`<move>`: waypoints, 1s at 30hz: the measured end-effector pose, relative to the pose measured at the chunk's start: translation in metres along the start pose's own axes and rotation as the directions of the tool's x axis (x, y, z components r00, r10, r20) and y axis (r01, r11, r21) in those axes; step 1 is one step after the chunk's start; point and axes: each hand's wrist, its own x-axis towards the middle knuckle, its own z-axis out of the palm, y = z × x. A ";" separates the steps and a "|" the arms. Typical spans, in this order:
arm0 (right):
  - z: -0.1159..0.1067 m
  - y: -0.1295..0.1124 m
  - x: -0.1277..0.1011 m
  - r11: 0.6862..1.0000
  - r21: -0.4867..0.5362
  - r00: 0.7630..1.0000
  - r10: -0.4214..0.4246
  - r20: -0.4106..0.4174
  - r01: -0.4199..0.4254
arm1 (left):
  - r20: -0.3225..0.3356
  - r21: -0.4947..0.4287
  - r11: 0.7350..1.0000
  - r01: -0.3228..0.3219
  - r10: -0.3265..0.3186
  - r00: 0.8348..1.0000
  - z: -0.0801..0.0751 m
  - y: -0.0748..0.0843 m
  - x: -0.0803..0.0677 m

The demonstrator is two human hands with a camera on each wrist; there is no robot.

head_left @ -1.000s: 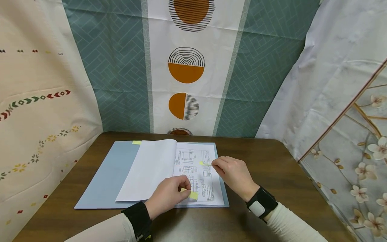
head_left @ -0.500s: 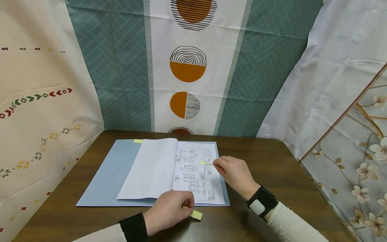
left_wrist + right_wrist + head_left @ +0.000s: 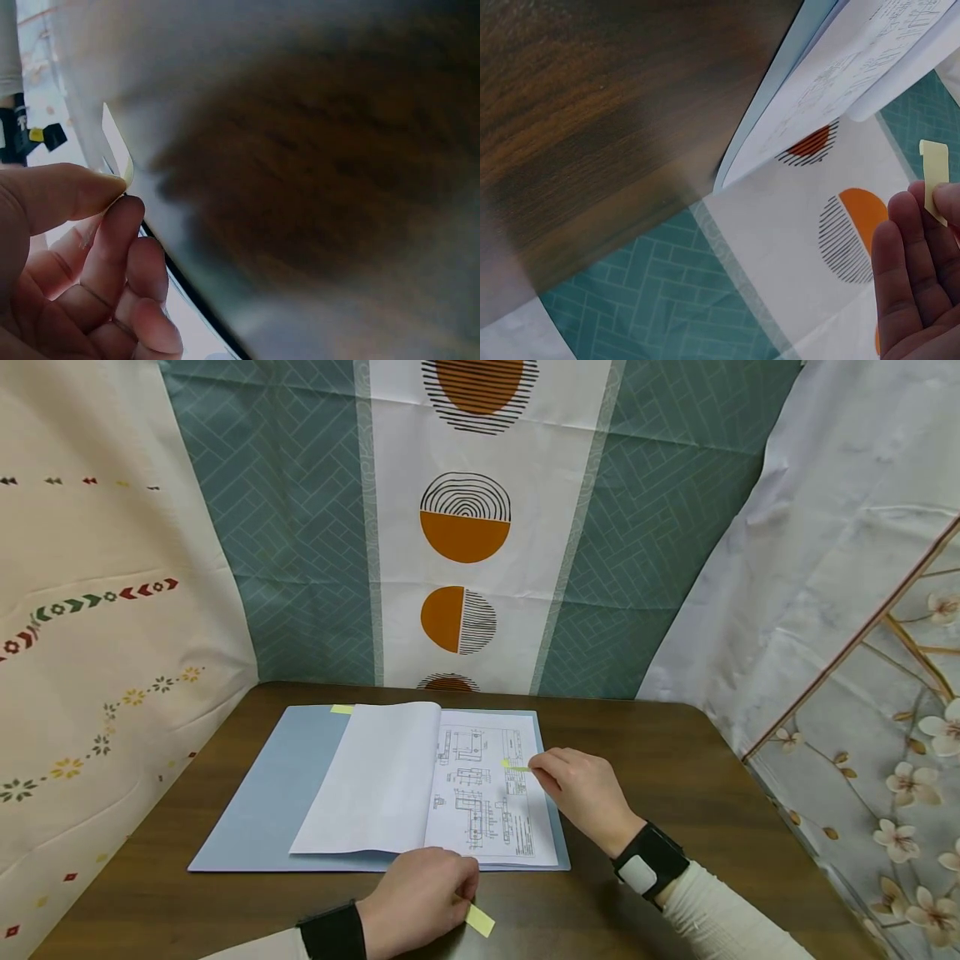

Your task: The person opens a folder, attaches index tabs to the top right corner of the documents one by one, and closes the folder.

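A light blue folder (image 3: 251,814) lies spread on the table in the head view. Its right side shows a page of technical drawings (image 3: 487,810); a blank white sheet (image 3: 371,777) is turned over to the left. Just in front of the folder's near edge, my left hand (image 3: 423,893) pinches a pale yellow sticky note (image 3: 480,921) between thumb and forefinger, and the left wrist view shows this note (image 3: 118,146) bent at the fingertips. Over the right part of the page, my right hand (image 3: 581,789) pinches a narrow yellow sticky strip (image 3: 935,169), its free end curled.
Another yellow sticky strip (image 3: 342,709) shows at the folder's far edge, beside the turned sheet. The dark wooden table (image 3: 637,735) extends to both sides. Patterned cloths hang behind it, with a green and white curtain (image 3: 307,527) at the back.
My left hand has moved from the page's near edge toward me, off the folder, carrying its sticky note. My right hand has stayed nearly still with its strip.
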 end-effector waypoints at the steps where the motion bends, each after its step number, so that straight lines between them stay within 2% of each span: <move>1: 0.000 0.000 0.000 1.000 -0.001 1.000 0.000 0.001 0.000 | -0.008 0.018 1.000 -0.008 0.008 1.000 0.001 -0.001 0.000; 9: -0.001 0.000 0.000 1.000 -0.005 1.000 0.003 0.004 -0.003 | -0.005 0.158 0.985 -0.069 0.071 0.997 0.003 -0.004 -0.001; 16: -0.001 0.001 0.000 1.000 -0.010 1.000 -0.004 0.004 0.004 | 0.052 0.124 0.991 -0.052 0.046 0.998 0.001 -0.003 -0.002; 23: -0.001 0.002 -0.001 1.000 -0.011 1.000 -0.008 0.002 0.008 | 0.033 0.165 0.983 -0.077 0.072 0.997 0.003 -0.003 -0.002; 30: 0.000 0.003 -0.003 1.000 -0.010 1.000 -0.004 0.004 0.004 | 0.051 0.167 0.983 -0.069 0.061 0.997 0.003 -0.002 0.000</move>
